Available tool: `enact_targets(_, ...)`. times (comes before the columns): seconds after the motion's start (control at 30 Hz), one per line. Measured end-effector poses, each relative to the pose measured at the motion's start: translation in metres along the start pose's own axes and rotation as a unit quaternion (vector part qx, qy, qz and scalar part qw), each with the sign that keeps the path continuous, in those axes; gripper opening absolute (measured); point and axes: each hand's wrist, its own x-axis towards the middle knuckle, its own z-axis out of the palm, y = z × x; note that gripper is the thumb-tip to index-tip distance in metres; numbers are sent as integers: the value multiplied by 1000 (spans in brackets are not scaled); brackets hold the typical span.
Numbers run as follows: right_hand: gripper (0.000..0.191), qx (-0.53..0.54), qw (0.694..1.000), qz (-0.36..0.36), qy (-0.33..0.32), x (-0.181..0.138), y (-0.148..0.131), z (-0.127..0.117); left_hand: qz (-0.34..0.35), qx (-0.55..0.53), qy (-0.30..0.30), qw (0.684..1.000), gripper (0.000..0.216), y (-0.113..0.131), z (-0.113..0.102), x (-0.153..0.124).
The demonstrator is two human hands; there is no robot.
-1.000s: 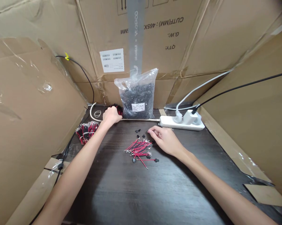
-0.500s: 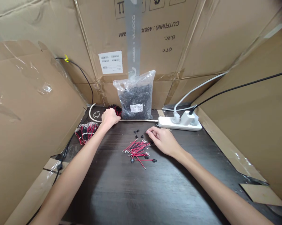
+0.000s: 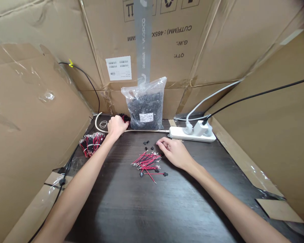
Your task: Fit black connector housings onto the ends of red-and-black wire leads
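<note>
I have the left hand (image 3: 117, 127) at the rear wire bundle (image 3: 125, 118), by the desk's (image 3: 131, 209) back edge; the right hand (image 3: 174, 151) curls beside loose wires (image 3: 147, 160), nearer back than front; I cannot tell either grip.

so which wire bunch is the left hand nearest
The dark heap at the back, beside the clear bag: the left hand partly hides it. The banded bundle and loose pile lie farther off.

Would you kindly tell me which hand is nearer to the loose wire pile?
Right. The right hand is by the back-right edge of the loose wire pile; the left hand is farther off, back and to the left, at the black-and-red heap.
</note>
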Motion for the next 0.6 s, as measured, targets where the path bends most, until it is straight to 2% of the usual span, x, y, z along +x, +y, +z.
enact_targets(0.17, 34, -5, 1000, 0, 6, 1, -1, 0, 47, -10, 107, 993, 30, 6, -5, 9)
enact_targets(0.23, 34, -6, 1000, -2, 6, 1, -1, 0, 80, -4, 124, 989, 37, 8, -6, 16)
enact_targets(0.3, 34, -7, 1000, -3, 6, 1, -1, 0, 84, -5, 80, 993, 48, 9, -6, 25)
enact_targets(0.4, 33, -8, 1000, -1, 4, 1, -1, 0, 46, -24, -3, 999, 50, 7, -2, 35)
enact_targets(0.47, 33, -9, 1000, -2, 3, 1, 0, 0, 31, -27, -11, 999, 51, 6, 2, 38)
enact_targets(0.6, 33, -13, 1000, 1, 5, 1, -1, 1, 22, -16, 11, 1000, 57, 6, 12, 36)
